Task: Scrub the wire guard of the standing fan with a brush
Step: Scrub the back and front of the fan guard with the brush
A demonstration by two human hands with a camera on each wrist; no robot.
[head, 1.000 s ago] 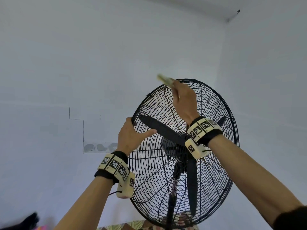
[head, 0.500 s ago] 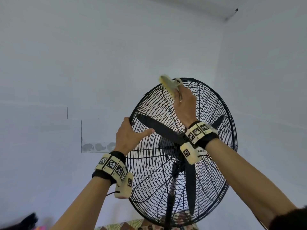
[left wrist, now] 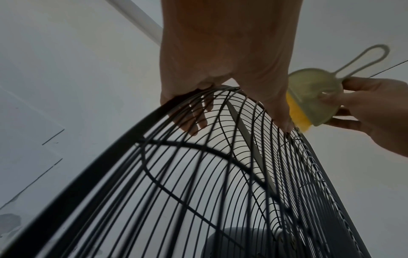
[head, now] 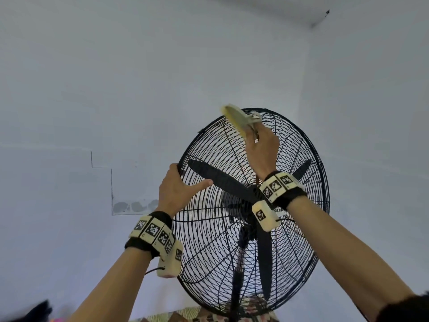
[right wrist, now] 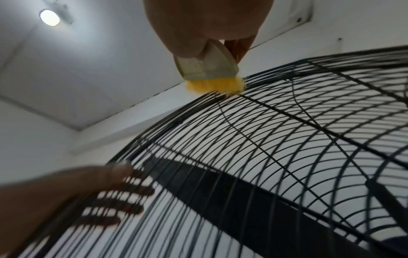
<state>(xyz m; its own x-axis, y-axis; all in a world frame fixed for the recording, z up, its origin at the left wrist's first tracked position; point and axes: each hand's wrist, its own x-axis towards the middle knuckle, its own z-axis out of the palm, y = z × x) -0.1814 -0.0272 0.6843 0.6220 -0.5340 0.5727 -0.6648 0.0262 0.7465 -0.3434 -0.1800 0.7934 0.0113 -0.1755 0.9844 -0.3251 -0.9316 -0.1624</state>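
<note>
At the guard's [head: 253,228] top rim, my right hand [head: 262,149] pinches the brush [head: 236,118], bristles on the wires; my left hand [head: 176,191] grips the rim's left side.

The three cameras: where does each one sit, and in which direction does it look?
Head: at head height, facing forward at the wire guard; both forearms show.
Left wrist: looks up along the left hand gripping the guard's rim.
Right wrist: looks up along the right hand pressing the brush on the wires.
All views share guard, brush and both hands.
</note>
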